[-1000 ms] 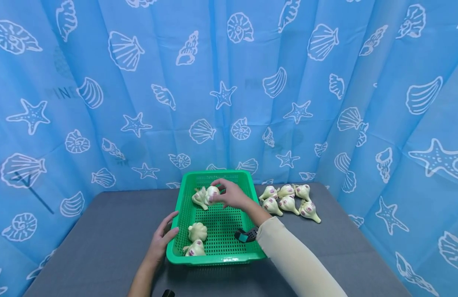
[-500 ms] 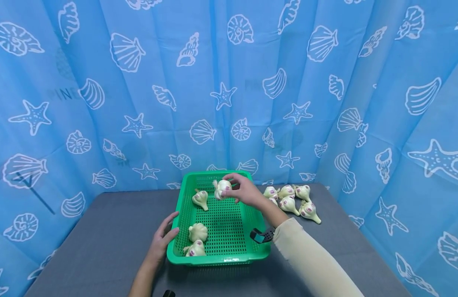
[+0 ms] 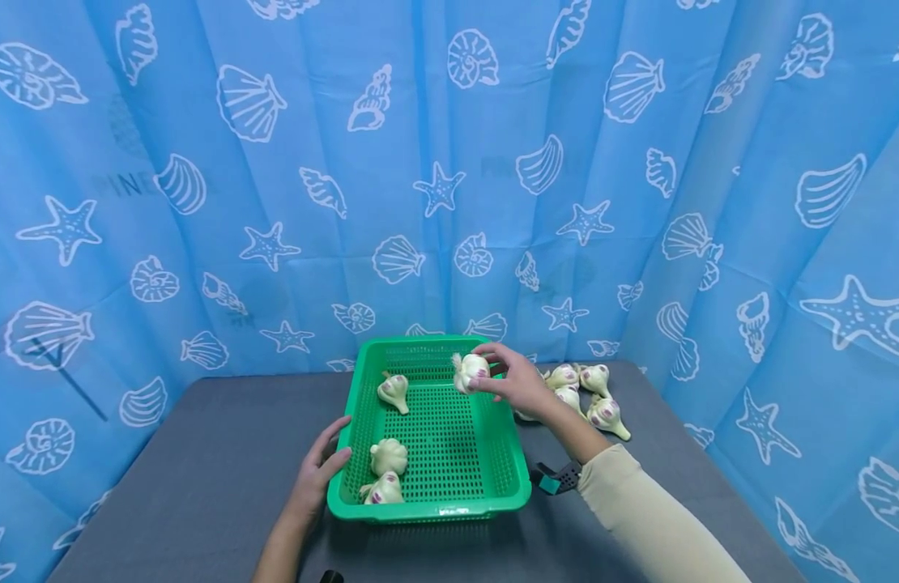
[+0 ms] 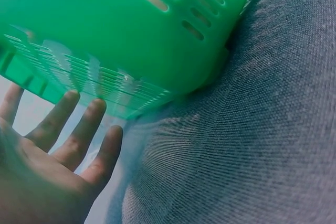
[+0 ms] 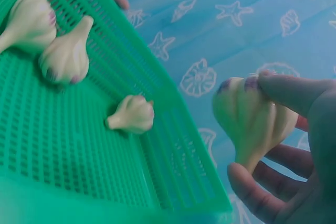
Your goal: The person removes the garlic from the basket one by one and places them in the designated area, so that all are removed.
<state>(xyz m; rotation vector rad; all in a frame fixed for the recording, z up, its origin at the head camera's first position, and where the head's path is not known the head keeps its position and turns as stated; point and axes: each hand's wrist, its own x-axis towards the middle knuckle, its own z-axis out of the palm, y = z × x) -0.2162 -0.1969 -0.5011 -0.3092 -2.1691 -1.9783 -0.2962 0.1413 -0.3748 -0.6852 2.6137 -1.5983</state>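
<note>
Just now, the right hand (image 3: 518, 380) has drawn a garlic bulb (image 3: 470, 373) away from its neighbour in the far left part of the green basket (image 3: 428, 511), bringing it across to the basket's right wall, near the far corner. For the work in hand, that appears to part this bulb from the far bulb (image 3: 394, 392) and the two near bulbs (image 3: 389, 457) along the basket's left side, and to set it nearer the garlic group (image 3: 606, 413) on the grey table (image 3: 202, 453) just right of the basket. The right grip is narrowed round the bulb, thumb and fingertips holding it; the left hand (image 3: 314, 470) is at the basket's left wall and has not shifted. The head view shows that group, partly hidden by the right hand, which neither wrist view catches. The right wrist view alone shows the bulb's neck running down to a fingertip, with the bulb seen against the curtain (image 5: 210, 35) and a gap between it and the basket's edge. The left wrist view adds the left fingers (image 4: 79, 137), straight and spread outside the basket, where the head view mostly shows the thumb side.
</note>
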